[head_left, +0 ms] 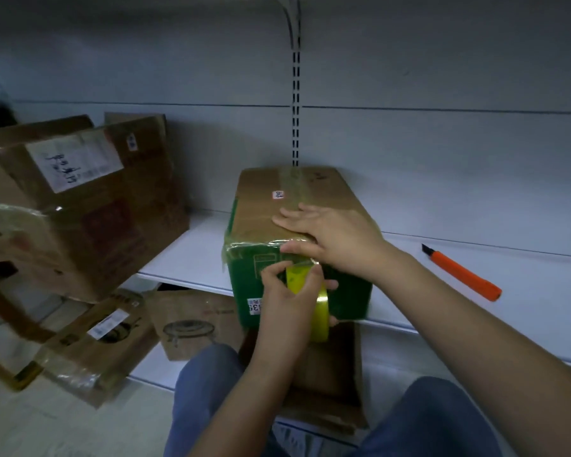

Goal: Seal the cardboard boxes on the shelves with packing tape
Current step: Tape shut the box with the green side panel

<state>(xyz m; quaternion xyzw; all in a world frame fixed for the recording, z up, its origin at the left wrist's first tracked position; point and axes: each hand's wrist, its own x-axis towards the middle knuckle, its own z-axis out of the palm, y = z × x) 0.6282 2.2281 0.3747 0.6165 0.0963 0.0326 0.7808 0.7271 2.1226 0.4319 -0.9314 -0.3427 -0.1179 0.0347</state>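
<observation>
Closed rectangular cardboard box (297, 232): plain brown top with a glossy clear tape strip and a small white sticker edged in red; dark green front face with pale line printing and a white label bearing dark digits. Roll of packing tape (320, 308): bright yellow-green. Slim utility knife (462, 272): orange body, black tip. Metal shelf (442, 275): pale grey-white. Large open cardboard carton (89, 206): brown, faded red print, white label with dark handwriting. Trouser legs (205, 390): blue.

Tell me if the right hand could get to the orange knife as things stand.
Probably yes: the knife lies in the open on the shelf, nothing between it and the right hand, which presses the box and holds nothing.
</observation>
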